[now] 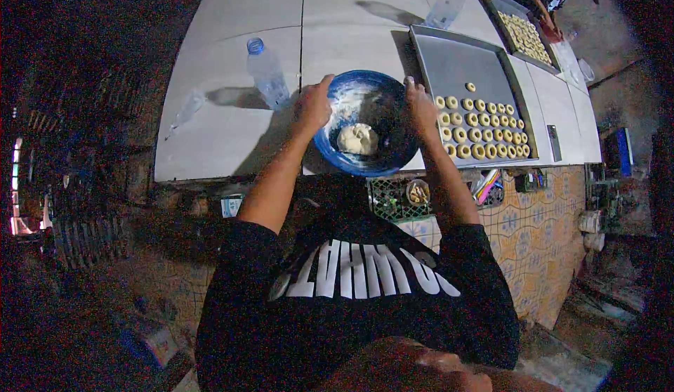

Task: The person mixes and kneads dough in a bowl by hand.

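A blue bowl (pixel 382 164) is tilted over the table's near edge, and both of my hands grip its rim. On its left side my left hand (pixel 315 108) is closed round the edge. My right hand (pixel 420 108) holds the opposite side, its thumb pointing up along the rim. A lump of pale dough (pixel 358 140) lies low in the bowl, with floury smears on the inner wall above it. Beside my right hand is a metal baking tray (pixel 460 58), its near half filled with rows of small ring-shaped dough pieces (pixel 489 120).
A clear plastic bottle with a blue cap (pixel 265 76) stands left of the bowl, another clear bottle (pixel 449 2) beyond the tray. At far right, a person's arm (pixel 539 2) reaches over a second filled tray (pixel 523 35). A phone (pixel 554 143) lies near the tray. Crates (pixel 400 206) sit below the table edge.
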`<state>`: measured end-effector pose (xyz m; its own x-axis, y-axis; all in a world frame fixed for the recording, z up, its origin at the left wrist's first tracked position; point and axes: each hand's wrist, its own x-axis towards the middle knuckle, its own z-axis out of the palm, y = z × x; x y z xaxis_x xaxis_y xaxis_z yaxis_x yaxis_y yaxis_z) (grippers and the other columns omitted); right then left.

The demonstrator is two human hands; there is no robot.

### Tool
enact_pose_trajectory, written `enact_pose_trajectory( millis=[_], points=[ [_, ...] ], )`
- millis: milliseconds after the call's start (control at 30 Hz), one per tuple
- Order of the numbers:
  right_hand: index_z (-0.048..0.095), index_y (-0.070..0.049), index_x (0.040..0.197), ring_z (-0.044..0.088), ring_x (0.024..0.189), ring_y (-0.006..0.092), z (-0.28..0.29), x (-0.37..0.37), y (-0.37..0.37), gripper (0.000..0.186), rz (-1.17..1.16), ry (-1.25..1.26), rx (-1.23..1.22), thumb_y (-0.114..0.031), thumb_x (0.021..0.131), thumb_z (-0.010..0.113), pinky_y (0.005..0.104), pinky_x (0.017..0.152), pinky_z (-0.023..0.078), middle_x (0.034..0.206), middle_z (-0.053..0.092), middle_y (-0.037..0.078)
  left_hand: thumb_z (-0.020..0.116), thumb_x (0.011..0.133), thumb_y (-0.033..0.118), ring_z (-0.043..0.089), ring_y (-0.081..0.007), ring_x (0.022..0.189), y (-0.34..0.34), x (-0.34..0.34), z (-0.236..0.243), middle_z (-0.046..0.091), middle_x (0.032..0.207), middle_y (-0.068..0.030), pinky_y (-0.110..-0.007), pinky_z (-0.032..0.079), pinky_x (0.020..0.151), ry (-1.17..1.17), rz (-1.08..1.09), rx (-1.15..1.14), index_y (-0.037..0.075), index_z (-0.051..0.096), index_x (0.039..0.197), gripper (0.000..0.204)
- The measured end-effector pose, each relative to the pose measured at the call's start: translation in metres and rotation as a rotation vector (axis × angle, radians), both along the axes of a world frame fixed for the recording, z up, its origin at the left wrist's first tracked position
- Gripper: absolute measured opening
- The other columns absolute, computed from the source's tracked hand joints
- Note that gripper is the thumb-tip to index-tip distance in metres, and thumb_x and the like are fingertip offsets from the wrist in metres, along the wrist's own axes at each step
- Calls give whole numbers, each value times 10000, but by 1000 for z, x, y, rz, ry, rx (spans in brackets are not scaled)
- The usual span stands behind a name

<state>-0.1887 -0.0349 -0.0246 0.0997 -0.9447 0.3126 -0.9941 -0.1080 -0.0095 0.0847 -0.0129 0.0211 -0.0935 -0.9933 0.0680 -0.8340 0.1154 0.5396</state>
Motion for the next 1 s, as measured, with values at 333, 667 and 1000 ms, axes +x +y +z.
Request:
enact_pose_trajectory(
  millis=[333, 667, 1000],
  points=[
    [611, -197, 1145, 676, 809, 353, -43, 3, -59, 224, 100, -109, 10, -232, 945, 515, 463, 660, 565, 935, 648, 121, 657, 771, -43, 601, -406, 1108, 12, 1, 9, 636, 1226, -206, -460, 474, 962, 158, -13, -76, 73, 552, 1342, 592],
    [575, -137, 1228, 679, 823, 405, 1, 43, -79, 365, 400, -74, 63, -233, 876, 582, 490, 663, 538, 990, 697, 166, 537, 836, -39, 583, -485, 1078, 5, 4, -7, 602, 1130, -325, -510, 476, 940, 210, 31, 3, 124, 463, 1432, 623],
    [567, -93, 1245, 639, 857, 368, -42, 41, -87, 499, 430, -210, -270, -232, 781, 684, 483, 707, 502, 933, 663, 134, 664, 763, 6, 602, -398, 1151, 9, 2, -11, 614, 1278, -209, -445, 478, 1016, 111, 89, 18, 51, 521, 1353, 609]
  ],
)
